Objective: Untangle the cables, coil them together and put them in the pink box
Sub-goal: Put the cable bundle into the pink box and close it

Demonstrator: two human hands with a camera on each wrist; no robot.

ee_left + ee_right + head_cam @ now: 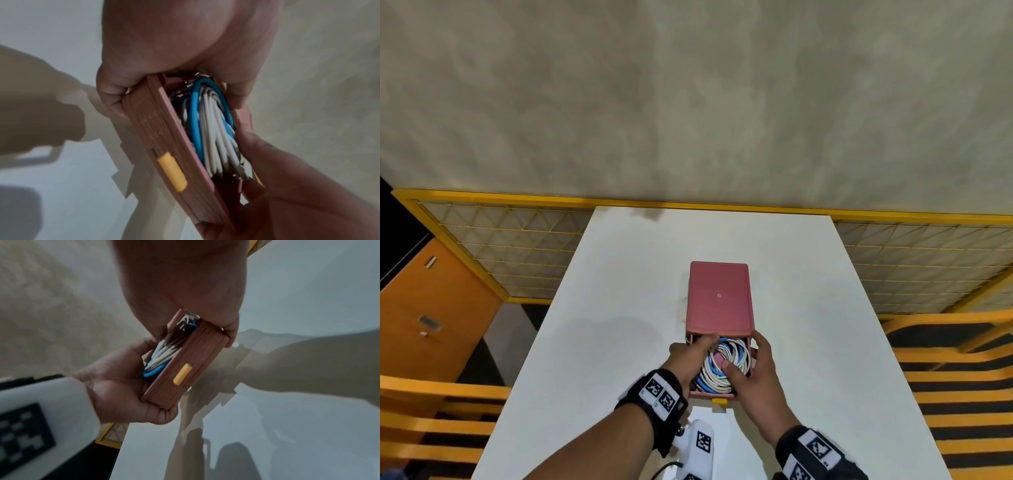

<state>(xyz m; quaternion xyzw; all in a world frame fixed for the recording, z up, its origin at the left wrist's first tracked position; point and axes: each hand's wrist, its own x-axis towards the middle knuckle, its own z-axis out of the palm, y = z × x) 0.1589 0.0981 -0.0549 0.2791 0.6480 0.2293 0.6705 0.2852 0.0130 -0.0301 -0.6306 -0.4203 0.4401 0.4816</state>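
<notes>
The pink box (710,394) sits on the white table (619,308) with its lid (719,298) flipped back away from me. A coil of white and blue cables (736,353) lies inside it. My left hand (686,354) grips the box's left wall, thumb over the far edge of the coil. My right hand (755,366) grips the right wall, its thumb pressing on the coil. The left wrist view shows the box wall (164,138), its yellow latch (172,172) and the cables (211,129). In the right wrist view the box (191,353) is clasped from both sides.
A yellow mesh fence (517,246) runs behind and beside the table. An orange cabinet (431,308) stands at the left, and yellow-and-black striped flooring (962,377) lies to the right. The box's yellow latch (719,401) points toward me. Bare tabletop surrounds the box.
</notes>
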